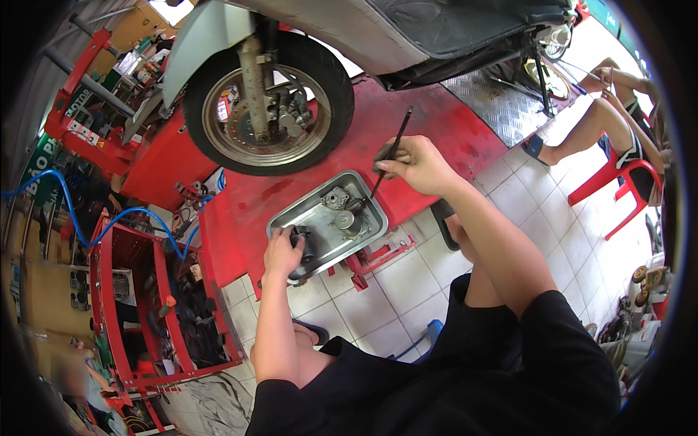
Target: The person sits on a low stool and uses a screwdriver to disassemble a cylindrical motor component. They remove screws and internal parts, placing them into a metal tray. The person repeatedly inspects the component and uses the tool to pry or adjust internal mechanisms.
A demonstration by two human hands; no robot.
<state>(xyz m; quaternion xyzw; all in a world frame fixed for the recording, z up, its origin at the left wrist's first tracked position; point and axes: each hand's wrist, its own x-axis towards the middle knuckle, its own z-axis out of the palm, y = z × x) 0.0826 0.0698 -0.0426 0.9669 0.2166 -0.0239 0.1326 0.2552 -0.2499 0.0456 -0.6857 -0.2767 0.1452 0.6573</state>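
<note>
A metal tray (318, 198) lies on the red lift platform, below the scooter's front wheel. My left hand (284, 252) is at its near left corner, fingers closed round a small black part (305, 248) whose kind I cannot make out. Above the tray's right end, my right hand (416, 166) pinches a thin dark rod (399, 135). The rod slants, with its lower end down by the tray's right side. In the tray sit a grey metal part (335, 198) with an uneven, cast shape and a round metal part (346, 221) beside it.
The scooter's front wheel (269, 109) stands on the red platform (429, 123) just beyond the tray. A red tool cart (163, 305) is at the left, with a blue air hose (142, 209) looping over it. Someone sits on a red plastic chair (609, 182) at the right.
</note>
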